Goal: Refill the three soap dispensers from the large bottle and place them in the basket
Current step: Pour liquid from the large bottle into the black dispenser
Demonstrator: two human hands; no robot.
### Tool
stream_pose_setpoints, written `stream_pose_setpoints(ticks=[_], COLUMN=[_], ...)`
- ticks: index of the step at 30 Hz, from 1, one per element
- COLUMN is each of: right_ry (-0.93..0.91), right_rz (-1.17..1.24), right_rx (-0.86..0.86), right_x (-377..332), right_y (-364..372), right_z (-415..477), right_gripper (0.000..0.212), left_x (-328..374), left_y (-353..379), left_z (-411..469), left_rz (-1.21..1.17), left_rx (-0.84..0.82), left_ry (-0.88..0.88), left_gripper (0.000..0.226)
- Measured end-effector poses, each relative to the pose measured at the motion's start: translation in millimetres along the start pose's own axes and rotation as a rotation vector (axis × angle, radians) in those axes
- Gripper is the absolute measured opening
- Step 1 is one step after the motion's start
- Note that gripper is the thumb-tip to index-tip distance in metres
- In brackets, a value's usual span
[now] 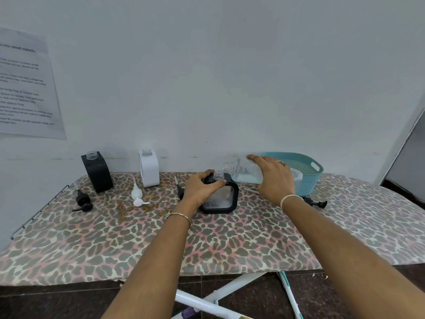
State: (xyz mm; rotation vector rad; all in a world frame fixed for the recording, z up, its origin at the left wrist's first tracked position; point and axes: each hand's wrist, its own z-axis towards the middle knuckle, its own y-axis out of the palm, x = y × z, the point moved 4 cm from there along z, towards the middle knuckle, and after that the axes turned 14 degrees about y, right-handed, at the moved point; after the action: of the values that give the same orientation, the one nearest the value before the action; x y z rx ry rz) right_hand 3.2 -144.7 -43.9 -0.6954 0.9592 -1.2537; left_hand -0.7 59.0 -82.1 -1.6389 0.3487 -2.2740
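Left hand (pixel 202 188) fingers grip the black dispenser (pixel 220 200), and at its 3 o'clock right hand (pixel 273 178) fingers hold the tilted large bottle (pixel 247 174)

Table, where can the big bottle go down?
The near strip of the table, in front of the white pump, is bare; so is the right end past the basket. It is crowded at the back around the black dispenser under the left hand.
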Motion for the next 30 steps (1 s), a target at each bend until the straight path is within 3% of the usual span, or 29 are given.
stream_pose_setpoints(ticks=[30], right_ry=[-0.050], right_rz=[-0.122], right_rx=[0.035], right_x=[-7.9], right_y=[-6.2], right_z=[7.6], right_gripper=[0.074], left_x=[0.9], left_y=[0.3], left_z=[-0.6], left_rz=[-0.042], left_rx=[0.010], left_ry=[-0.018], left_gripper=[0.064])
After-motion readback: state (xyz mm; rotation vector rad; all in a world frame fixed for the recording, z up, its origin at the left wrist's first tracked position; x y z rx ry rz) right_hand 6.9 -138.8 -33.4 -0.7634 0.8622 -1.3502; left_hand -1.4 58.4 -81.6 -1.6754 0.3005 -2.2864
